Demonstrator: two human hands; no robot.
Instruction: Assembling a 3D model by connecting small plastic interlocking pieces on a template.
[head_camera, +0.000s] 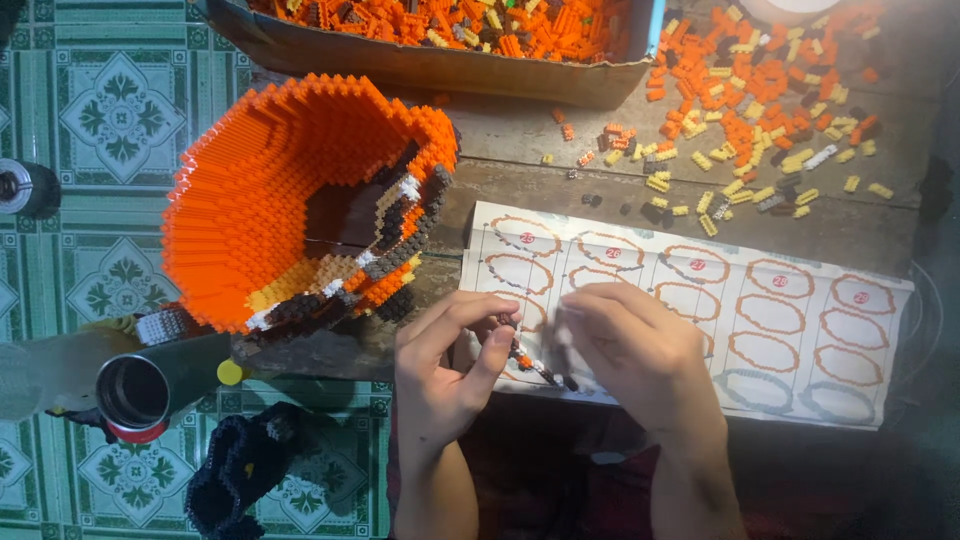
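Orange-and-dark brick strip (535, 365) sits pinched between your hands, over the instruction sheet (800, 330) on the surface (520, 135). Your left hand (445, 370) grips its upper end with thumb and fingers; your right hand (635, 350) clamps the lower end. Large hollow orange brick model (290, 200) stands just left; loose bricks (750, 110) lie scattered beyond the sheet.
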